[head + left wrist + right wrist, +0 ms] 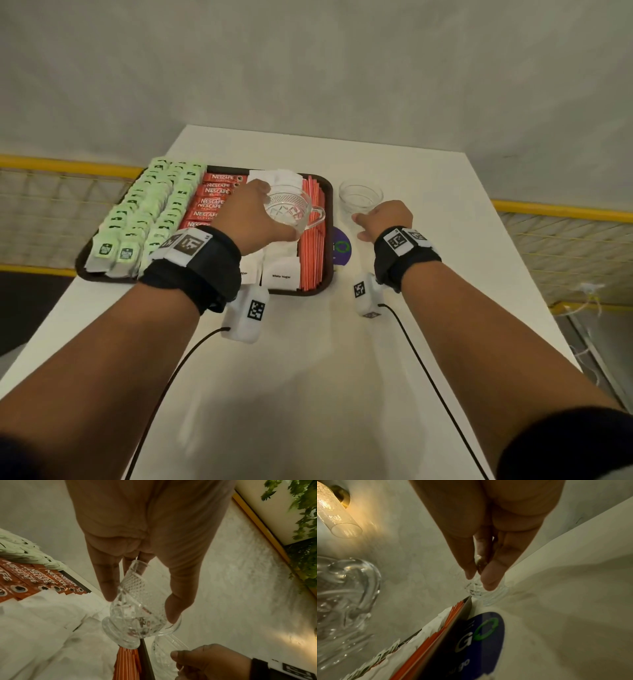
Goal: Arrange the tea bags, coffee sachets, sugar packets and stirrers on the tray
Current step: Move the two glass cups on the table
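Observation:
A dark tray (329, 202) on the white table carries green tea bags (144, 212) at the left. Red Nescafe coffee sachets (212, 198) lie beside them, then white sugar packets (281, 274), then red striped stirrers (311, 260) along the right rim. My left hand (260, 219) grips a cut-glass cup (291, 209) by its rim, tilted above the sugar and stirrers (126, 661). A second glass cup (360, 195) stands on the table right of the tray. My right hand (359, 226) pinches its handle between the fingertips (488, 580).
A round purple disc with a green ring (340, 248) lies on the table (428, 274) between the tray and my right hand. Yellow rails with mesh run along both sides of the table. Black cables trail from both wrists.

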The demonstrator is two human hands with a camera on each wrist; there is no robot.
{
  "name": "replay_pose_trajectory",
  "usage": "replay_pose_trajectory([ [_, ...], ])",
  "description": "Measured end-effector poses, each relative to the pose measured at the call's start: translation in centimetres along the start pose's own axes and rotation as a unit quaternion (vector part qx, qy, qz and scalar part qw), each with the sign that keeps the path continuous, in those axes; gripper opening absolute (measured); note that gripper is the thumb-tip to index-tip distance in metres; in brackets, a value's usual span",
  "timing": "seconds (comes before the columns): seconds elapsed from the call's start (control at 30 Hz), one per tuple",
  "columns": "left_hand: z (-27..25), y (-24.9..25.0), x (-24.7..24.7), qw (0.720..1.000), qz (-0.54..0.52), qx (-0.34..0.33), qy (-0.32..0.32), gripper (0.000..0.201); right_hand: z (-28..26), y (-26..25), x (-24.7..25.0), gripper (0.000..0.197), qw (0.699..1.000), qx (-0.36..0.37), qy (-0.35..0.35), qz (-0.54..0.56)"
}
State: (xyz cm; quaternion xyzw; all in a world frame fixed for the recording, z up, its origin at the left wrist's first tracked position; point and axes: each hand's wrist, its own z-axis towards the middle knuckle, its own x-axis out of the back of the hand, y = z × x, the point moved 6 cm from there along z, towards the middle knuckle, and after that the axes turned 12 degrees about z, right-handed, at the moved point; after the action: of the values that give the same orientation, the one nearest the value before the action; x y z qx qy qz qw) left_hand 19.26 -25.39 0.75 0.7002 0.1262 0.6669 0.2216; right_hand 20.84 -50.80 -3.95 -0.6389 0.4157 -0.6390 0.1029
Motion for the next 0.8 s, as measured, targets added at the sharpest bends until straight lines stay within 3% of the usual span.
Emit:
replay_pose_trajectory([
  [0.27,0.0,0.5,-0.8,0.999,0.01,-0.029,-0.031,0.101,-0.9,-1.2,-1.0,0.045,0.999,0.011,-0.022,-0.036],
  [0.43,-0.2,2.2,-1.5,0.994,0.009,-0.071,-0.087,0.099,-2.8,-0.9,0.7,0.056,0.997,0.021,-0.067,-0.021],
  [0.5,-0.4,3.4,-2.1,0.989,0.019,-0.101,-0.11,0.097,-4.0,-0.3,1.6,0.049,0.991,0.033,-0.081,0.097],
  [0.6,-0.7,5.6,-3.5,0.978,0.033,-0.151,-0.143,0.099,-6.0,0.9,1.5,0.027,0.936,0.022,-0.169,0.308],
  [0.67,-1.0,6.6,-4.5,0.973,0.032,-0.167,-0.157,0.105,-6.9,1.8,1.3,0.025,0.909,0.018,-0.203,0.365],
  [0.8,-1.2,7.5,-6.1,0.973,-0.016,-0.161,-0.164,0.121,-7.9,4.3,1.8,0.025,0.889,-0.01,-0.164,0.428],
])
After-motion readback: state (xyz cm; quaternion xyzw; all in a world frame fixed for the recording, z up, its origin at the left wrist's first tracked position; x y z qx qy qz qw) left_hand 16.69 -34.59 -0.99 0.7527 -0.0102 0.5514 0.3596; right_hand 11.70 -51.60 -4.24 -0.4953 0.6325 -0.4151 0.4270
